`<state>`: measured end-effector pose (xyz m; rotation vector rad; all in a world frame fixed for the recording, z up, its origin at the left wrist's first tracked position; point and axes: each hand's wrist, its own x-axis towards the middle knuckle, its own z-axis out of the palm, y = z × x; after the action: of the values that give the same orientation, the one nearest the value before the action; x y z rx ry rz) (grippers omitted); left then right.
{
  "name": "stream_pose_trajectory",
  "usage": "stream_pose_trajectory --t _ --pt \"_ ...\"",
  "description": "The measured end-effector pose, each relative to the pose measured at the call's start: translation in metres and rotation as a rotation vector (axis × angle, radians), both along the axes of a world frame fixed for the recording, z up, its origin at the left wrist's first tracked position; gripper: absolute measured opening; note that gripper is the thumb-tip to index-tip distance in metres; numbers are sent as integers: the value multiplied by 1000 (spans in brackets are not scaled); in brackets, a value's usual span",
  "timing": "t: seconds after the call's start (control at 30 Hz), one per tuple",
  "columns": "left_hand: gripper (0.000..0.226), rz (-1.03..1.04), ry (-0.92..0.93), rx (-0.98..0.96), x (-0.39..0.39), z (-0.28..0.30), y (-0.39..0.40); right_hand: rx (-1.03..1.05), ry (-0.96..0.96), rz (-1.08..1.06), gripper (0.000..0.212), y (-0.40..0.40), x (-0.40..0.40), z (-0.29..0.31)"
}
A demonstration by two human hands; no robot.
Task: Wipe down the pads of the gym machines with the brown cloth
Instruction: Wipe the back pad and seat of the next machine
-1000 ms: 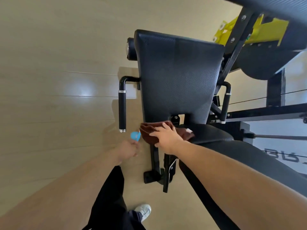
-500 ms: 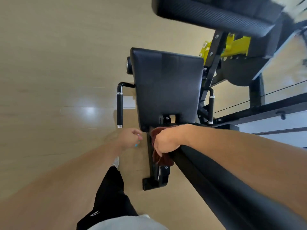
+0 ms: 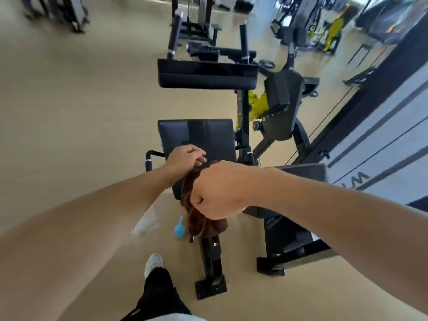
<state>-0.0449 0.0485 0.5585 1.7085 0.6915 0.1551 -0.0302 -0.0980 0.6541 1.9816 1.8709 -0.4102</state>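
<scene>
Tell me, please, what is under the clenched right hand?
Under the right hand hangs the bunched brown cloth. Lower, a small blue object shows against the beige floor. The palm's grip is hidden.

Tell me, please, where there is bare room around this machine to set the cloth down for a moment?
The seat pad is bare beyond the left hand, as is the upper pad. Open floor lies left of the machine. Near its base it is crowded: blue bottle, foot, frame leg.
</scene>
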Motion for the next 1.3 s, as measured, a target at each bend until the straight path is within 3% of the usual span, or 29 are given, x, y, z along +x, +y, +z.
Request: stream_pose_trajectory --t 0.2,0.27,0.37,0.43,0.5,0.6,0.67,0.77,0.83,0.93,1.03,1.13,1.23,1.3 --pt "42 -55 -181 74 -14 71 -55 519 94 226 22 -94 15 10" --pt "49 -103 -239 151 -13 82 -70 734 129 181 20 -128 42 -4" --pt "54 -392 -239 455 -5 87 -95 940 144 -12 25 -163 74 -6" --pt "48 -552 -133 496 4 85 -109 960 86 -185 20 -178 83 -4" --pt "48 -653 -51 577 20 85 -116 962 145 -409 24 -189 79 -3" --pt "42 -790 83 510 39 100 -112 1066 379 -801 30 -180 52 -4" --pt "40 -873 184 471 51 108 -108 1055 284 -953 29 -163 35 -4" --pt "45 -825 285 300 62 110 -101 887 4 -902 62 -146 33 -9" --pt "40 -844 307 257 68 107 -97 874 -29 -835 68 -148 43 -13" --pt "39 -920 343 336 80 108 -97 1017 81 -717 51 -166 59 -27" --pt "39 -931 390 311 87 108 -98 1274 101 -444 23 -192 64 -52" --pt "55 -910 435 252 85 109 -102 1316 78 -221 33 -220 58 -68" --pt "58 -879 459 290 74 114 -118 1386 228 -284 45 -232 57 -56" --pt "63 -820 446 340 67 112 -126 1365 241 -422 23 -224 68 -41"
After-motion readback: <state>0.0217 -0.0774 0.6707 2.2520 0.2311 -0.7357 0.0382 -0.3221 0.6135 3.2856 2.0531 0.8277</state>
